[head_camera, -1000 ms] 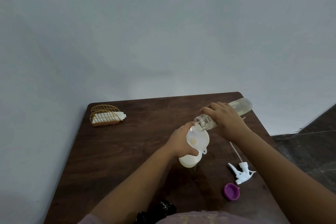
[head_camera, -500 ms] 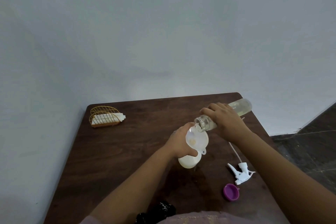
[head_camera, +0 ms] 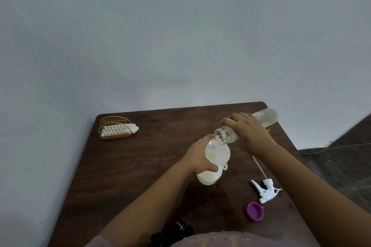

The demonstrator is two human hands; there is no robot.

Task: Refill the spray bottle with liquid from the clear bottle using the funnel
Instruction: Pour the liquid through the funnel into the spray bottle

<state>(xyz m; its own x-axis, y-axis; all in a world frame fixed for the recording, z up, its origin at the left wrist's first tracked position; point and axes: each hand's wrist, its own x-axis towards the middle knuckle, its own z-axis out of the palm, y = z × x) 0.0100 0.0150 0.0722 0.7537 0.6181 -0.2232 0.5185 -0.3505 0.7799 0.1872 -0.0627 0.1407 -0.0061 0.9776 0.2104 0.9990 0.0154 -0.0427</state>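
A white spray bottle [head_camera: 208, 177] stands on the dark wooden table [head_camera: 140, 166] with a translucent white funnel [head_camera: 217, 153] in its neck. My left hand [head_camera: 198, 158] is wrapped around the bottle's top and the funnel's base. My right hand [head_camera: 249, 134] grips the clear bottle [head_camera: 265, 117], tipped almost level with its open mouth over the funnel's far rim. Pale yellowish liquid lies in the clear bottle and a little pools in the funnel. The bottle's white spray head [head_camera: 265, 188] with its dip tube lies on the table to the right.
A purple cap [head_camera: 255, 211] lies near the front right, below the spray head. A gold wire holder [head_camera: 115, 127] with white napkins sits at the far left corner by the wall. A dark object [head_camera: 176, 230] rests at the near edge.
Almost nothing has changed: both hands hold their places and the clear bottle stays tipped over the funnel.
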